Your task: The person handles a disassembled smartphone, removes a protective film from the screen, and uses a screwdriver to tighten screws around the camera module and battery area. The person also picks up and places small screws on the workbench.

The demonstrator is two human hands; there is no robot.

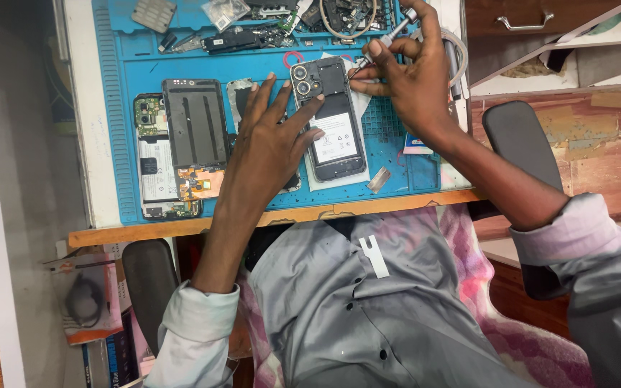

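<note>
Fingers of my left hand (271, 136) spread flat, tips pinning the phone (330, 118) by its left edge. Phone lies just right of those fingertips, long axis running away from me, camera end far. My right hand (410, 79) is clamped on a screwdriver (386, 39), tip at the phone's upper right edge, nearer that corner. Second opened phone (159, 158) sits left, untouched, on the blue mat (397, 165).
</note>
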